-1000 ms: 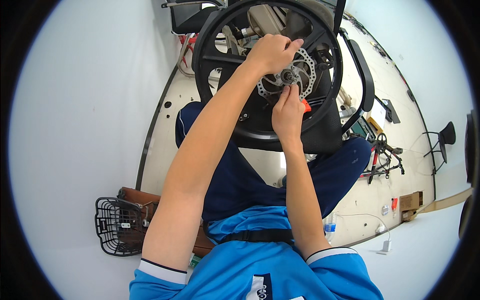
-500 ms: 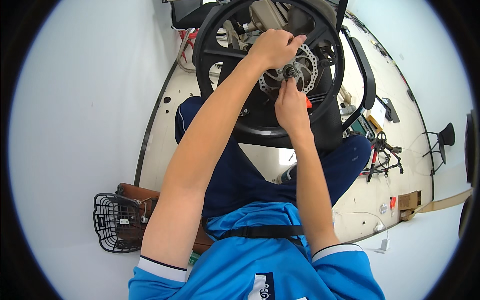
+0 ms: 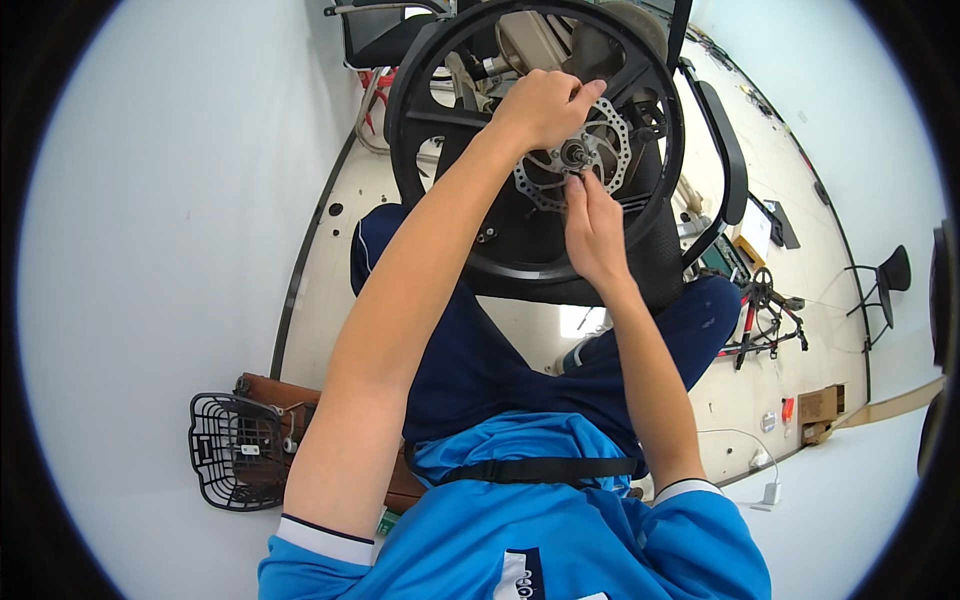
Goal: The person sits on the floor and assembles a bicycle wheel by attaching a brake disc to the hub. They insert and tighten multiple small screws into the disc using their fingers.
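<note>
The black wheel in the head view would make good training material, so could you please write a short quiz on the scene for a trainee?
1. Multiple choice: what is at the far left of the scene, beside the white wall?
A) a cardboard box
B) a black basket
C) a bicycle frame
2. True or false: the right hand is lower in the picture than the left hand.
3. Fill in: the silver disc with holes sits around the ____ of the black wheel.

Key:
1. B
2. True
3. hub
</note>
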Action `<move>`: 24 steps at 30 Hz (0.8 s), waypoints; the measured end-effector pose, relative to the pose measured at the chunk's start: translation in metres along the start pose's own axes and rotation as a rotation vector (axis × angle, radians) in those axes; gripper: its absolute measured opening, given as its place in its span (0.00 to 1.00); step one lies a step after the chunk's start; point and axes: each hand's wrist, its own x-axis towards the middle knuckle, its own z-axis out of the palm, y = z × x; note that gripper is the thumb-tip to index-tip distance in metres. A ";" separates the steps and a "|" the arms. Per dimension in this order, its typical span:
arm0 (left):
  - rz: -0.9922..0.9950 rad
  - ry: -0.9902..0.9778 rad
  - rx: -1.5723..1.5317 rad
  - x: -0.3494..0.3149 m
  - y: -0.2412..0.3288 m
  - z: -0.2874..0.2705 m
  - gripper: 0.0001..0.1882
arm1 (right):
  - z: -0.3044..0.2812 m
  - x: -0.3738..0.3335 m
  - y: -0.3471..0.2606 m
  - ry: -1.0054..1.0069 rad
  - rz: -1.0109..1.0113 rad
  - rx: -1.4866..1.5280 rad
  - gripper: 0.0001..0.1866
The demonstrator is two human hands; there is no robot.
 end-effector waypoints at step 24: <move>-0.007 -0.007 0.000 0.000 0.001 -0.002 0.32 | 0.053 0.019 -0.001 0.145 0.346 0.193 0.22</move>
